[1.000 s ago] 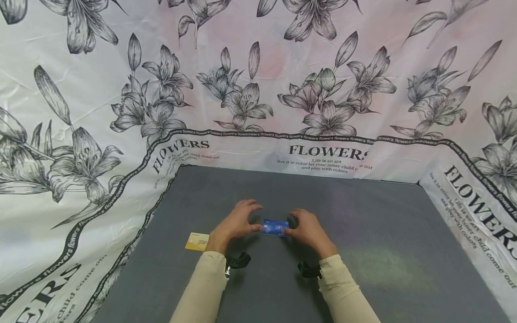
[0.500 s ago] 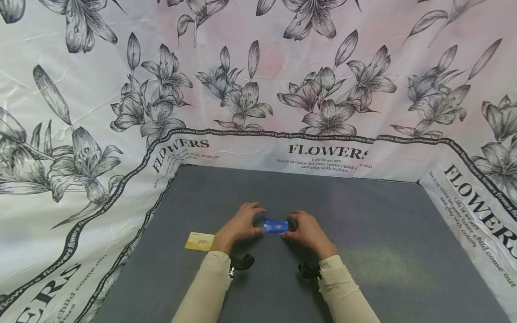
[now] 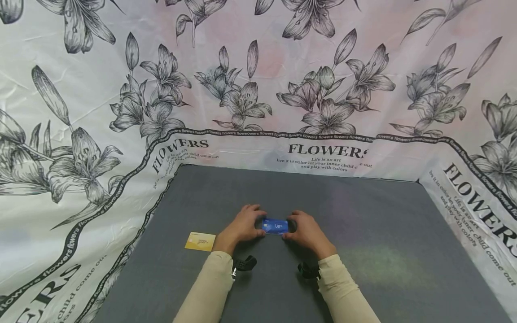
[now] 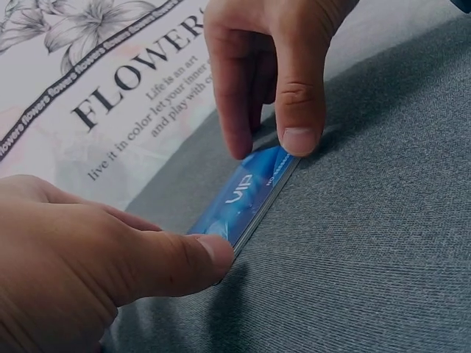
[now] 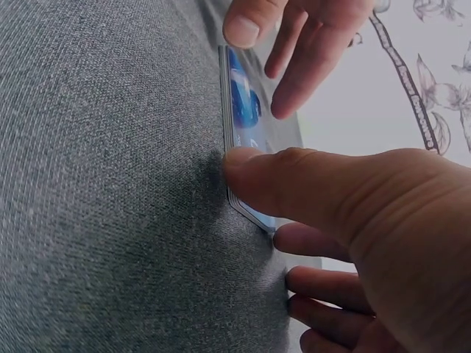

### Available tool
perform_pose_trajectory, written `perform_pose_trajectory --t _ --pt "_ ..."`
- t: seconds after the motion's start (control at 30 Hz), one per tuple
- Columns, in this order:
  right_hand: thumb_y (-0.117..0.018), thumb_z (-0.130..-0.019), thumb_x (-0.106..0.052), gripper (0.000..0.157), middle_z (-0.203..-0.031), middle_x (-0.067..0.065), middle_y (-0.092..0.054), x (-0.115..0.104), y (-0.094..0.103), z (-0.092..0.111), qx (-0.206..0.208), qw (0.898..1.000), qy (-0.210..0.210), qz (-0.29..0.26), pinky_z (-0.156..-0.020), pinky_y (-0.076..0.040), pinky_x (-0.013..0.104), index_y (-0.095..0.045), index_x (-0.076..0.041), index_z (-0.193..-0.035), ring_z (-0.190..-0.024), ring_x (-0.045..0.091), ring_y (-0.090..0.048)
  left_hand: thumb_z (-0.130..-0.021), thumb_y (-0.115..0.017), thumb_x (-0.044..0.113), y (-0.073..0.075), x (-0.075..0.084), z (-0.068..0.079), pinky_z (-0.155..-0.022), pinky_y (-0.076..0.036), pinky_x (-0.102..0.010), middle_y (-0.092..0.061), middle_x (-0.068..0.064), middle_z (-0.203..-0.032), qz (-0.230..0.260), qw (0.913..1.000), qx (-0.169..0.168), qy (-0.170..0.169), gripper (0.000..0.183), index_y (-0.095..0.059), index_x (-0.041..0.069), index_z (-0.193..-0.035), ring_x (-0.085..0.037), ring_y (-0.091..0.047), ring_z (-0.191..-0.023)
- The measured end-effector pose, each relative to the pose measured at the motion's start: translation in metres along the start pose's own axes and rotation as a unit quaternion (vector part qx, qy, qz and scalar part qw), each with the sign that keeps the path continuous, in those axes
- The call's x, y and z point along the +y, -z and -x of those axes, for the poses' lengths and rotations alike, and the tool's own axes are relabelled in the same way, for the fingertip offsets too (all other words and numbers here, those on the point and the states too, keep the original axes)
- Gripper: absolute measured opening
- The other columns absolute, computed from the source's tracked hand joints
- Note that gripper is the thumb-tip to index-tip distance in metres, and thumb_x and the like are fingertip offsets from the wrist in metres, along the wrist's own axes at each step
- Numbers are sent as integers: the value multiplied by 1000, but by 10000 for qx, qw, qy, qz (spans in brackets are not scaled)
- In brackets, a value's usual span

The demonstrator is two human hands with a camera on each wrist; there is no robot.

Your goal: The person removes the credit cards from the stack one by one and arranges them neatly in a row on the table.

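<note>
A thin stack of cards (image 3: pixel 275 227) lies flat on the grey table, its blue top card printed "VIP". Layered edges of the stack (image 5: pixel 227 118) show in the right wrist view. My left hand (image 3: pixel 243 224) holds the left end, its thumb at the near corner and its fingers toward the far side. At the other end my right hand (image 3: pixel 305 229) grips the stack between thumb and fingers. In the left wrist view both thumbs sit along the near edge of the blue card (image 4: pixel 237 195); the left fingers are mostly hidden there.
A yellow card (image 3: pixel 199 241) lies on the grey table (image 3: pixel 258 287) left of my left wrist. White cloth (image 3: pixel 250 152) printed with flowers and lettering hangs behind the table and along its sides. A dark band with a small device (image 3: pixel 244 263) is on my left wrist.
My left hand has moved right, from just beside the blue card onto its left end, uncovering more of the yellow card. The right hand stays at the right end, nearly still.
</note>
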State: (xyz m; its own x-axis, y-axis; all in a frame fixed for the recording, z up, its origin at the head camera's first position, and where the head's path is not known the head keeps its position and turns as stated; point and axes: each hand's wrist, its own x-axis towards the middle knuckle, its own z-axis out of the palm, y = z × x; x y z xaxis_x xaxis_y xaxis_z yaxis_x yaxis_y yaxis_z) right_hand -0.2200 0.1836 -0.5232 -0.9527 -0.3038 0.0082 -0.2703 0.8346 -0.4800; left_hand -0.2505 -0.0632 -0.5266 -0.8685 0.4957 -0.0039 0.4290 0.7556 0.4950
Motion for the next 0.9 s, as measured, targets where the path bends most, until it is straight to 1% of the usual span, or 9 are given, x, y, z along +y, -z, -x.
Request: perform_pose_trajectory --t 0.03,0.17,0.23,0.4,0.5,0.6,0.77,0.87,0.9 --pt "-94 -88 -25 61 -151 33 -60 0 0 0 7 10000 6 -2 -115 -51 63 -72 7 -135 -138 53 -60 -92 -90 24 -7 -7 -5 -124 -39 -67 -53 -24 -162 -94 9999 63 -49 59 -70 7 -144 -50 -43 -154" --pt "-94 -88 -23 59 -151 33 -61 -1 0 1 68 10000 43 9 -114 -51 63 -72 7 -134 -137 53 -61 -92 -89 32 -24 -25 -14 -121 -43 -63 -55 -20 -161 -343 9991 199 -163 59 -70 12 -145 -47 -47 -151" --pt "-94 -87 -22 59 -150 33 -61 -1 -1 0 114 9999 62 18 -114 -51 63 -73 7 -133 -136 53 -62 -92 -88 35 -26 -26 -14 -120 -45 -62 -56 -19 -160 -449 9986 237 -172 58 -71 14 -144 -45 -49 -149" --pt "-94 -87 -21 57 -149 33 -62 0 -6 -1 209 9996 109 129 -113 -52 62 -74 6 -133 -135 52 -63 -93 -88 26 -10 -1 -2 -124 -40 -65 -55 -22 -161 -324 9994 75 87 55 -72 8 -142 -48 -46 -152" --pt "-94 -87 -20 55 -149 34 -61 0 -7 0 244 9995 116 144 -113 -52 63 -74 5 -133 -135 53 -62 -96 -87 25 -6 7 2 -127 -36 -64 -53 -22 -164 -375 9990 11 231 53 -71 8 -144 -47 -43 -155" --pt "-93 -88 -19 54 -148 34 -61 -1 -7 1 289 9994 139 110 -112 -52 64 -74 5 -132 -135 54 -62 -97 -86 27 -6 9 3 -128 -37 -62 -52 -19 -165 -484 9984 0 289 52 -72 11 -144 -45 -43 -156" --pt "-93 -87 -18 53 -147 35 -62 -2 -7 2 370 9991 165 106 -109 -52 69 -75 6 -131 -133 54 -63 -97 -87 27 -7 9 3 -127 -38 -62 -53 -19 -164 -474 9985 40 267 51 -73 12 -143 -45 -44 -155" --pt "-92 -89 -18 53 -149 35 -61 -2 -7 2 330 9994 109 63 -111 -51 69 -74 6 -132 -135 54 -62 -97 -86 26 -6 9 3 -127 -38 -63 -53 -20 -164 -425 9988 37 259 50 -73 12 -143 -45 -44 -155" --pt "-92 -90 -17 53 -150 35 -60 -1 -8 3 295 9995 77 18 -113 -51 66 -74 6 -133 -136 55 -61 -97 -86 26 -5 10 4 -127 -37 -63 -53 -20 -164 -401 9989 29 259 50 -72 12 -143 -46 -44 -155"
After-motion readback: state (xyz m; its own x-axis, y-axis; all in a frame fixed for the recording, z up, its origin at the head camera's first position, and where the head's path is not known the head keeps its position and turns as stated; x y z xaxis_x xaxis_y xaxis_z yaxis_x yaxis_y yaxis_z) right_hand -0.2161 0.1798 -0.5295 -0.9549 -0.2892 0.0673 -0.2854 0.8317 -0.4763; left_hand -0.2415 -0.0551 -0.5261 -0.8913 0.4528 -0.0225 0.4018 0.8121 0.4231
